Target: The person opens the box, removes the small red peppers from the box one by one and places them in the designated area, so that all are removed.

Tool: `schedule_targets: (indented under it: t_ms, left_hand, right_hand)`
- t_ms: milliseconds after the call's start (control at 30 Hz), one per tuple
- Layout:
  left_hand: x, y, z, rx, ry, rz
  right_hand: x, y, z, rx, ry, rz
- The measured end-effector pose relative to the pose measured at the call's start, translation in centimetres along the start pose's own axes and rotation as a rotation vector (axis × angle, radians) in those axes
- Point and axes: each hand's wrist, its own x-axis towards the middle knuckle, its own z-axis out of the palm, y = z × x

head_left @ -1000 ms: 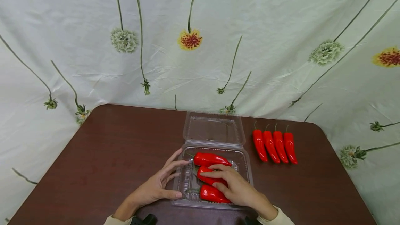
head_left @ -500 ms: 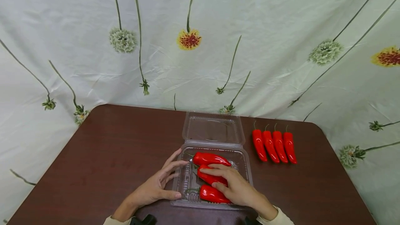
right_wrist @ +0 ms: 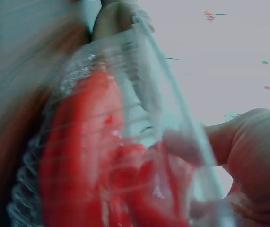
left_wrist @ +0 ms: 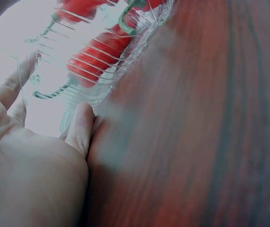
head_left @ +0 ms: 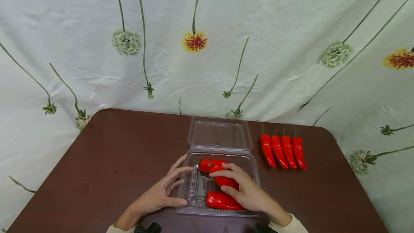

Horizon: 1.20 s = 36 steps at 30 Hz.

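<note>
Right hand (head_left: 245, 187): grip held the middle red chili pepper (head_left: 228, 181) inside a clear plastic clamshell (head_left: 207, 212); I saw it partly block the far pepper (head_left: 204, 165). Near pepper (head_left: 220, 200) lay apart. Left hand (head_left: 161, 191): grip unclosed, fingers spread at the rim. Lid (head_left: 220, 134) folded back; four peppers (head_left: 279, 152) lined the counter (head_left: 139, 146) beyond, rightward.

brown table (head_left: 113, 154) | open clear box (head_left: 202, 183) | four red peppers (head_left: 279, 152) right of box
</note>
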Motion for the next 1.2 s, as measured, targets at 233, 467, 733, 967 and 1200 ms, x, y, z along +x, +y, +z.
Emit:
schedule_targets:
  t_ms: [233,467,733,967,1200]
  left_hand:
    - [0.0,0.1,0.1,-0.006,-0.008,0.014]
    - [0.0,0.1,0.2,-0.02,-0.012,0.02]
    - [0.0,0.0,0.1,-0.023,-0.015,0.03]
    - [-0.1,0.1,0.0,-0.024,-0.013,0.016]
    - [0.1,0.3,0.1,-0.014,-0.011,0.014]
  right_hand:
    - [-0.3,-0.3,-1.1,0.045,0.038,-0.006]
    - [-0.7,-0.4,-2.2,0.042,0.094,-0.02]
    - [-1.2,-0.3,-3.1,0.109,0.17,0.007]
    - [-2.6,0.1,-4.3,0.081,0.242,0.066]
    - [-4.3,0.9,-5.7,0.05,0.276,0.109]
